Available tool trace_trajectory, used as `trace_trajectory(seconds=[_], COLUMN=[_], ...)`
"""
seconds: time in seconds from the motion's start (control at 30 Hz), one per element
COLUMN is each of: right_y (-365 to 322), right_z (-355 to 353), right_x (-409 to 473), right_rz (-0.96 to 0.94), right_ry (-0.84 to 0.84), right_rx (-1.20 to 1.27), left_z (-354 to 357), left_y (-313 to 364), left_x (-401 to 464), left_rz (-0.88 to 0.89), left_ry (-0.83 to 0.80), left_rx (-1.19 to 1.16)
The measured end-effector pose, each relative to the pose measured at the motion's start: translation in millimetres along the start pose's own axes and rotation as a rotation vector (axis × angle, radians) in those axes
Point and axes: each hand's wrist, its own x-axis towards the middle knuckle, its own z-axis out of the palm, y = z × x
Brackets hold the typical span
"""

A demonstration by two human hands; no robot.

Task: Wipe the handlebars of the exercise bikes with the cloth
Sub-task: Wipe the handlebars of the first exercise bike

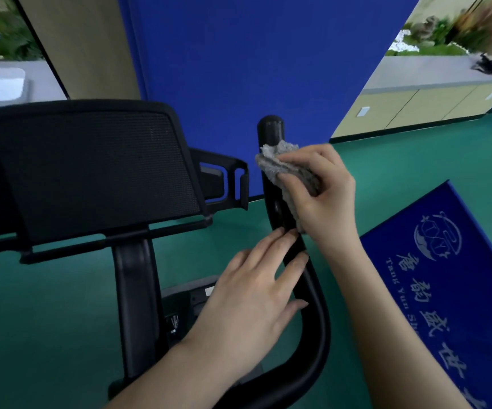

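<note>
The right hand [324, 196] is gripping a grey cloth [283, 172], fingers and thumb curled round it, and is pressing it against the upper part of the black handlebar [315, 305], just below the bar's rounded end. The cloth is wrapping partly round the bar, with a fold hanging down the bar's right side under the palm.

The left hand [253, 305] is lying lower on the same bar with its fingers straight and relaxed, not curled; the fingertips are touching the bar's left side just below the cloth. The two hands are sitting close together, nearly touching.

The handlebar is rising from the bottom of the view, curving up and leaning slightly left toward its tip. To its left the bike's console [91, 169] is standing on a black post [135, 305], its dark mesh back facing the camera. A black holder [224, 181] is sticking out between console and bar.

A blue panel [253, 54] is standing behind the bike on a green floor [416, 160]. At the lower right a blue sign [445, 276] with white lettering is tilting into view.
</note>
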Motion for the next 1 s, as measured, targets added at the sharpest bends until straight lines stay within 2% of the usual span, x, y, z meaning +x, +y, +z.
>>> trace_trajectory(seconds=[0.27, 0.5, 0.6, 0.7, 0.8, 0.9, 1.0], right_y=[-8, 12, 9, -1, -8, -8, -1], right_z=[2, 1, -2, -2, -5, -6, 2], right_x=[45, 36, 45, 74, 103, 129, 143], right_rz=[0.006, 0.203, 0.157, 0.061, 0.04, 0.071, 0.198], right_ry=[0.028, 0.029, 0.006, -0.124, -0.378, -0.609, -0.73], right_rx=[0.031, 0.265, 0.258, 0.201, 0.146, 0.051, 0.044], left_z=[1, 1, 1, 1, 1, 0, 1], left_y=[-1, -2, -2, -3, -3, -4, -5], left_x=[-2, -4, -3, -3, -4, -5, -5], left_rz=[-0.012, -0.039, -0.037, -0.033, -0.032, -0.028, -0.021], left_ry=[-0.016, -0.004, 0.001, 0.005, 0.006, 0.005, 0.003], left_rx=[-0.042, -0.106, -0.106, -0.087, -0.062, -0.045, -0.046])
